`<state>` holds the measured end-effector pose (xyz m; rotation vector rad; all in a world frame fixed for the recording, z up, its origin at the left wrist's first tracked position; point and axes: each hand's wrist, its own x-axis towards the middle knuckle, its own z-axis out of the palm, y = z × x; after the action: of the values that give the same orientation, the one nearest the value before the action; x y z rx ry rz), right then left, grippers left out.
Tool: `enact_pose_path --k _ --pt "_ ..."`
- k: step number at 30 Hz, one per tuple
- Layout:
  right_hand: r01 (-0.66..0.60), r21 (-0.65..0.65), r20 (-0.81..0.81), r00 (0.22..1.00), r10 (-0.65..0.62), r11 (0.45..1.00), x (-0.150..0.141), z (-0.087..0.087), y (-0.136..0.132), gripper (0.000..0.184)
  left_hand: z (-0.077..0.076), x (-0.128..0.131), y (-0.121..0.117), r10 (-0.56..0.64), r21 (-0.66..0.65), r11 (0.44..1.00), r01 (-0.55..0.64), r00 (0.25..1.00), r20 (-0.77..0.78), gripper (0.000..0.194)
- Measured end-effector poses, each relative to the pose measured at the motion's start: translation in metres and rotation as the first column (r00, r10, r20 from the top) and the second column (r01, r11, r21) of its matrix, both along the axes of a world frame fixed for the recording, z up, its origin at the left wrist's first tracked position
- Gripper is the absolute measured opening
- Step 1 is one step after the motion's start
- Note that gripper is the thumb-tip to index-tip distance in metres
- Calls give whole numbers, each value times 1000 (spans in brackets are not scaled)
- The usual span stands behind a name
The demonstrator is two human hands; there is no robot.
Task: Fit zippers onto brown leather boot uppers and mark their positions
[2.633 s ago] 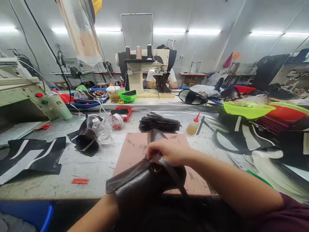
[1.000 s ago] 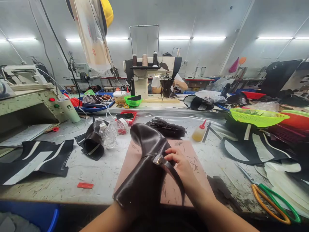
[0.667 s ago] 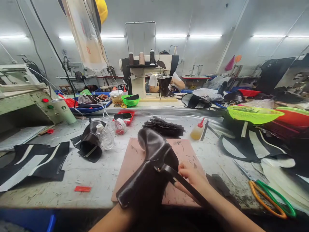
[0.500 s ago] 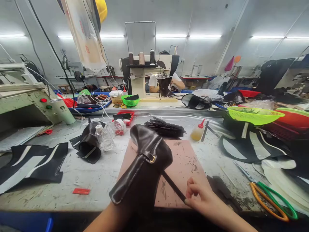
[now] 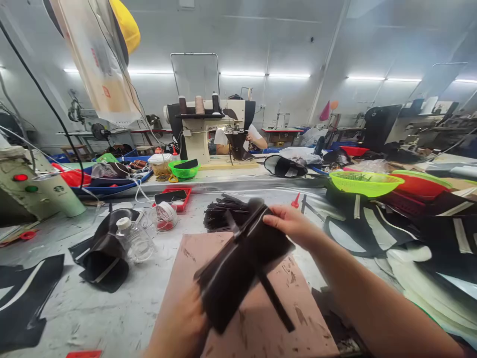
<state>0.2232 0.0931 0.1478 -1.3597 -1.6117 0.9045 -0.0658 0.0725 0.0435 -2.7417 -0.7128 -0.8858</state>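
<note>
A dark brown leather boot upper (image 5: 238, 268) is held tilted above a pinkish board (image 5: 186, 248), blurred by motion. My left hand (image 5: 190, 311) grips it at the lower left end, by the shaft; its fingers are mostly hidden by the leather. My right hand (image 5: 288, 223) is closed on the upper right part, thumb on top and the other fingers out of sight behind. From the boot upper's underside a narrow dark strip (image 5: 276, 303) hangs down to the right, its end free over the board. A pile of similar dark strips (image 5: 225, 211) lies just behind.
Left of the board are a clear bottle (image 5: 136, 241), another boot upper (image 5: 106, 261) and a red tray (image 5: 182, 199) with a phone. At right stand a yellow-green basket (image 5: 365, 184) and black-and-white pieces (image 5: 376, 228). Across the table a person works at a sewing machine (image 5: 208, 129).
My right hand has let go of the strip and taken hold of the boot upper. The boot upper has turned over in my hands, its buckle now out of sight. The view has shifted right.
</note>
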Motion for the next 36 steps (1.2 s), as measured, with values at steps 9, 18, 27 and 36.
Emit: enact_pose_path --k 9,18,27,36 --pt "401 430 361 745 -561 809 36 55 157 27 -15 -63 -27 325 230 931 -283 930 -173 33" --pt "189 134 629 743 -230 973 24 -55 187 18 -26 -64 -19 311 37 950 -309 938 -155 33" --pt "-101 115 746 666 -18 988 -37 -126 134 23 -11 26 74 42 -289 944 -158 928 -371 36" --pt "-22 -53 727 685 54 998 -29 -119 155 17 -34 91 138 64 -338 911 -236 890 -451 35"
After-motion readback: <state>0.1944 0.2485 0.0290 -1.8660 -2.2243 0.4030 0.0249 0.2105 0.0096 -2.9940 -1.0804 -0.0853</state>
